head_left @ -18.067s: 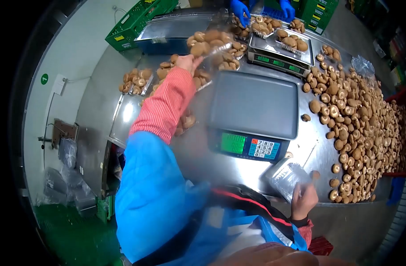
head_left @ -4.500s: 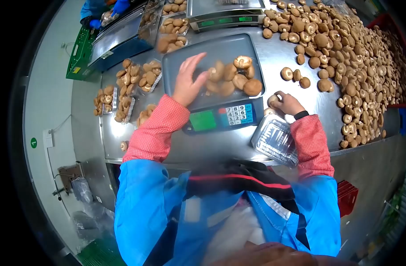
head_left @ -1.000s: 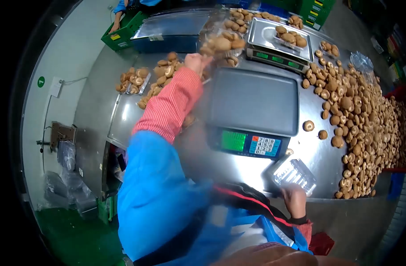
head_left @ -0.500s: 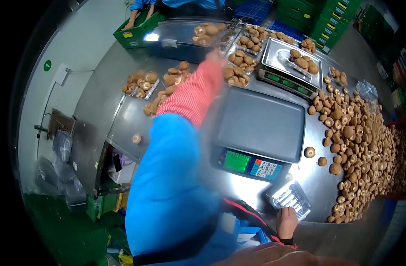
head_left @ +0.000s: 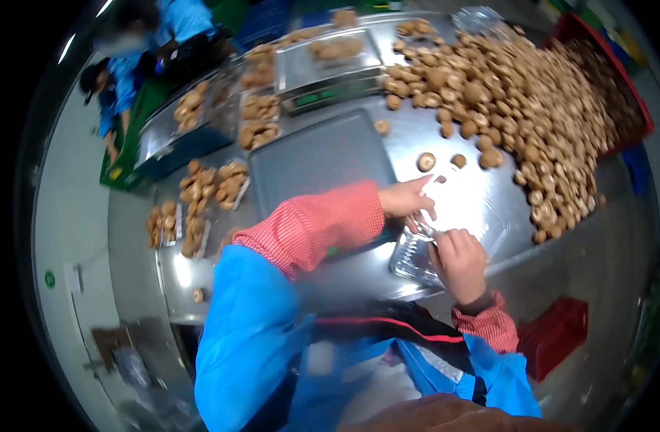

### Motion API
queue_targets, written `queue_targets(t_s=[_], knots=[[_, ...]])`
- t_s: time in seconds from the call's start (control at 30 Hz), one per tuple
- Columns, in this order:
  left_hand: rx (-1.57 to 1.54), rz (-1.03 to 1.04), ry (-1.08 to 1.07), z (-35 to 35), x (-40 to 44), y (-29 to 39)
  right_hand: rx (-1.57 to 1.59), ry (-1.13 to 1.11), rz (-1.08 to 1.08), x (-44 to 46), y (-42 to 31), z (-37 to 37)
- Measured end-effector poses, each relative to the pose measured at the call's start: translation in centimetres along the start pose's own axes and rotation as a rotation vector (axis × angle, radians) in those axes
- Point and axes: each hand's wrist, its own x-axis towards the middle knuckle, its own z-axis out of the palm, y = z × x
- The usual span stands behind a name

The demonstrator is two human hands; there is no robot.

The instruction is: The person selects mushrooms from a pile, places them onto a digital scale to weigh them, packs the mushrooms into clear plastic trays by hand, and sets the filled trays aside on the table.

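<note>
A clear plastic tray (head_left: 411, 261) is at the front edge of the steel table, under both hands. My right hand (head_left: 461, 265) grips its right side, with the fingers bent over the rim. My left hand (head_left: 408, 199) reaches across from the left, its fingers curled at the tray's upper edge; glare and blur hide part of that grip. Just beyond the hands lie loose mushrooms (head_left: 426, 162). A scale with a grey platform (head_left: 315, 151) stands behind my left forearm, which covers most of its display.
A large pile of mushrooms (head_left: 517, 93) spreads from a tipped red crate (head_left: 632, 93) on the right. Filled trays (head_left: 233, 183) stand at left, near a dark blue box (head_left: 189, 140). Behind is a second scale (head_left: 328, 61). Co-workers (head_left: 182, 29) are at upper left. A red crate (head_left: 557, 335) sits below right.
My left hand has come back from the far filled trays to the clear plastic tray. The right hand is still at that tray. The view has turned to the right.
</note>
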Motion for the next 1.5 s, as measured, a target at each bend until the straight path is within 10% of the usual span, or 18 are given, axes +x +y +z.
queue_targets(t_s=[0.1, 0.2, 0.3, 0.4, 0.6, 0.77, 0.87, 1.03, 1.2, 1.27, 1.37, 1.5], knots=[[0.275, -0.011, -0.106, -0.6, 2.8, 0.8, -0.004, 0.184, 0.240, -0.4, 3.3, -3.4], [0.447, 0.033, -0.252, 0.8, 5.6, 1.5, 0.118, -0.092, 0.486, -2.6, 8.4, -5.1], [0.557, 0.052, -0.352, 2.4, 10.2, 1.8, 1.303, -0.547, 0.882, -4.5, 13.7, -3.6], [0.913, 0.194, -0.095, 0.8, 14.8, 1.7, 1.459, -0.237, 1.077, -7.4, 17.7, -0.2], [0.384, 0.080, 0.769, -21.1, 20.8, 0.1, 0.326, 0.128, 1.110, -10.0, 27.4, 5.6], [0.655, -0.125, 0.933, -33.4, 25.5, -4.3, 0.164, -0.043, 1.266, -1.5, 27.8, 5.5], [1.026, -0.004, 0.737, -29.5, 26.5, -3.4, 0.132, -0.075, 1.282, 3.2, 28.4, 6.2], [0.518, 0.159, 0.388, -14.9, 25.3, 3.0, 0.254, -0.082, 1.219, 8.8, 28.7, 8.7], [0.976, 0.111, 0.372, -15.7, 26.6, 0.2, 0.400, -0.043, 1.069, 10.6, 29.7, 12.7], [0.592, 0.406, 0.214, -14.8, 28.6, -3.1, 0.405, -0.056, 1.035, 10.5, 30.1, 13.6], [0.245, 0.499, 0.256, -9.6, 28.8, -3.3, 0.599, 0.011, 0.983, 9.1, 29.0, 11.8], [0.749, 0.555, 0.585, -2.3, 25.3, 0.3, 1.249, 0.377, 1.095, 4.4, 28.9, 12.6]])
